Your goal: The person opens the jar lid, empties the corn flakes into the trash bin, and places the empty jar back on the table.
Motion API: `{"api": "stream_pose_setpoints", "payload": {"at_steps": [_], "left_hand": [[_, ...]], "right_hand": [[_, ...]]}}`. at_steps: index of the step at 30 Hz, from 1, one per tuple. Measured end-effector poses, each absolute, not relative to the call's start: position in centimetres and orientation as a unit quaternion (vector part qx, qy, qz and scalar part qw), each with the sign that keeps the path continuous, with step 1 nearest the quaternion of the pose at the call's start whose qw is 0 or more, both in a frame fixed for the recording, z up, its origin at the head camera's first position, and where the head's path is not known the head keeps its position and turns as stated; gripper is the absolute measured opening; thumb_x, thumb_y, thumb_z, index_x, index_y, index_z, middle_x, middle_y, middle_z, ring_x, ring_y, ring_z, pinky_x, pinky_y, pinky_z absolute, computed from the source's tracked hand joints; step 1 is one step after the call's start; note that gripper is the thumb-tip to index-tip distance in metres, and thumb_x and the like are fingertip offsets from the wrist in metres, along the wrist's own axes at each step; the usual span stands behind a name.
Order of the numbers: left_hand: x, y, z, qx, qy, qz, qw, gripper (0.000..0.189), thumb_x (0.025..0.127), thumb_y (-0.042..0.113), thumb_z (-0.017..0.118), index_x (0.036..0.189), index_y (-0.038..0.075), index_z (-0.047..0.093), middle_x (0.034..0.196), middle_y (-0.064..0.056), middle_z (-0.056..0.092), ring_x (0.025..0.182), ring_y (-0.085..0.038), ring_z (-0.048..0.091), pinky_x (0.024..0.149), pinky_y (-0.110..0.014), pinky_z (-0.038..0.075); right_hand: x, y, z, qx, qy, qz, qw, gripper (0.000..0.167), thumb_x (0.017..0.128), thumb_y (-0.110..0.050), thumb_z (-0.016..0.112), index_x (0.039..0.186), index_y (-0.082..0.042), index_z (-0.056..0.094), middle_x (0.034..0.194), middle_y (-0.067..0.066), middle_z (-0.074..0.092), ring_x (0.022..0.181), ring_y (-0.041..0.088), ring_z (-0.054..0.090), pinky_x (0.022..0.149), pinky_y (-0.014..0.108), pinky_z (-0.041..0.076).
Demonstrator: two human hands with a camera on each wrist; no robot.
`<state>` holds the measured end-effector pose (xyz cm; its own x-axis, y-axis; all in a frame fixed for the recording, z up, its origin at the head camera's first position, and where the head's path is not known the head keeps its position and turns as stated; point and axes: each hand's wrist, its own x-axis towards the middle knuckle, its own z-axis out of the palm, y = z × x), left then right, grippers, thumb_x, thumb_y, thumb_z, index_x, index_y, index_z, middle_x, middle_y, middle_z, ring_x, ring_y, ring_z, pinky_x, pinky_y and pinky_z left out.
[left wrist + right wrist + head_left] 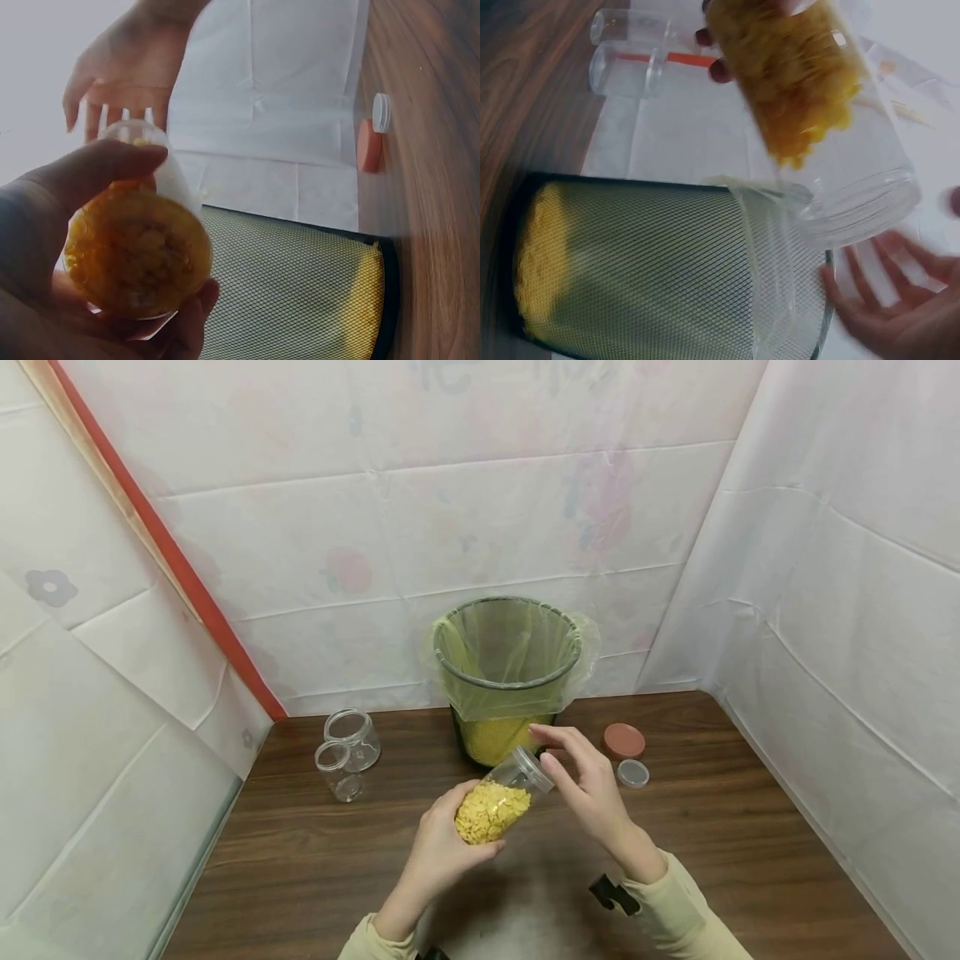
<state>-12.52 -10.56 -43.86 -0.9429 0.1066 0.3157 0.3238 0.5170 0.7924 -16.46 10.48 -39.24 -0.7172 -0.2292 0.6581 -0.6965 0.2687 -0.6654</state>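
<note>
My left hand (441, 842) grips a clear jar (512, 771) by its lower part, fingers and thumb wrapped round it. The jar is tilted, its threaded mouth pointing up and to the right, and yellow flakes (486, 814) fill much of its base end. Beside that mouth is my right hand (590, 787), its fingers spread and slightly bent with nothing held. In the right wrist view, a gap shows between those fingers (900, 292) and the jar's rim. Right behind the jar stands a black mesh bin (459, 739) with a thin translucent liner.
More yellow flakes (544, 259) lie at the bottom of the bin. Two empty clear jars (362, 752) stand at the back left of the wooden table (285, 877). To the right lie a reddish-brown lid (624, 741) and a smaller clear lid (633, 773). Pale sheets (487, 518) wall the table.
</note>
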Motion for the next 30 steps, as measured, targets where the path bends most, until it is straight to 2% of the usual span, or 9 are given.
{"api": "stream_pose_setpoints", "payload": {"at_steps": [4, 7, 11, 17, 21, 27, 30], "left_hand": [[-12.6, -10.4, -44.0, -0.129, -0.881, -0.416, 0.184, 0.078, 0.048, 0.018, 0.089, 0.120, 0.019, 0.060, 0.098, 0.005, 0.063, 0.086, -0.011, 0.053, 0.074, -0.030, 0.047], [-12.8, -10.3, -44.0, -0.142, -0.886, -0.372, 0.239, 0.079, 0.046, 0.016, 0.088, 0.120, 0.015, 0.060, 0.095, 0.002, 0.062, 0.082, -0.013, 0.049, 0.070, -0.030, 0.046], [-13.0, -10.3, -44.3, -0.154, -0.882, -0.336, 0.291, 0.080, 0.046, 0.013, 0.088, 0.121, 0.010, 0.060, 0.096, -0.001, 0.062, 0.081, -0.016, 0.050, 0.069, -0.032, 0.045], [-13.2, -10.3, -44.7, -0.157, -0.881, -0.323, 0.307, 0.080, 0.047, 0.015, 0.089, 0.121, 0.011, 0.060, 0.096, -0.001, 0.062, 0.080, -0.016, 0.050, 0.069, -0.031, 0.045], [-13.1, -10.3, -44.5, -0.154, -0.881, -0.343, 0.287, 0.078, 0.048, 0.015, 0.088, 0.121, 0.012, 0.061, 0.097, 0.000, 0.062, 0.081, -0.015, 0.050, 0.069, -0.031, 0.045], [-12.8, -10.6, -43.7, -0.120, -0.869, -0.447, 0.175, 0.077, 0.049, 0.014, 0.089, 0.119, 0.023, 0.061, 0.097, 0.007, 0.062, 0.085, -0.010, 0.053, 0.074, -0.031, 0.047], [-12.8, -10.8, -43.5, -0.108, -0.855, -0.491, 0.126, 0.076, 0.050, 0.012, 0.088, 0.119, 0.027, 0.061, 0.100, 0.008, 0.064, 0.087, -0.011, 0.057, 0.077, -0.031, 0.048]], "right_hand": [[-16.4, 10.6, -39.5, 0.201, -0.820, 0.513, 0.153, 0.034, 0.095, -0.019, 0.058, 0.129, -0.018, 0.056, 0.123, 0.004, 0.061, 0.109, 0.016, 0.060, 0.084, 0.028, 0.053], [-16.4, 10.5, -39.5, 0.160, -0.837, 0.512, 0.114, 0.034, 0.095, -0.030, 0.057, 0.127, -0.020, 0.058, 0.119, 0.001, 0.063, 0.103, 0.014, 0.061, 0.081, 0.028, 0.053], [-16.4, 10.3, -39.6, 0.136, -0.851, 0.500, 0.084, 0.036, 0.094, -0.035, 0.056, 0.126, -0.018, 0.060, 0.109, 0.000, 0.067, 0.097, 0.014, 0.061, 0.077, 0.026, 0.051], [-16.6, 10.3, -40.0, 0.137, -0.846, 0.512, 0.058, 0.037, 0.094, -0.036, 0.057, 0.125, -0.017, 0.061, 0.110, 0.002, 0.067, 0.099, 0.014, 0.063, 0.080, 0.027, 0.052], [-16.6, 10.4, -40.0, 0.165, -0.827, 0.535, 0.057, 0.036, 0.094, -0.031, 0.058, 0.125, -0.014, 0.061, 0.112, 0.002, 0.066, 0.100, 0.014, 0.062, 0.081, 0.027, 0.053], [-16.6, 10.6, -39.8, 0.267, -0.778, 0.564, 0.075, 0.036, 0.094, -0.013, 0.058, 0.130, -0.008, 0.056, 0.125, 0.007, 0.059, 0.115, 0.014, 0.057, 0.088, 0.032, 0.052], [-16.6, 10.6, -39.8, 0.319, -0.765, 0.551, 0.097, 0.040, 0.093, -0.006, 0.056, 0.133, -0.007, 0.053, 0.130, 0.008, 0.056, 0.119, 0.015, 0.053, 0.091, 0.034, 0.051]]}}
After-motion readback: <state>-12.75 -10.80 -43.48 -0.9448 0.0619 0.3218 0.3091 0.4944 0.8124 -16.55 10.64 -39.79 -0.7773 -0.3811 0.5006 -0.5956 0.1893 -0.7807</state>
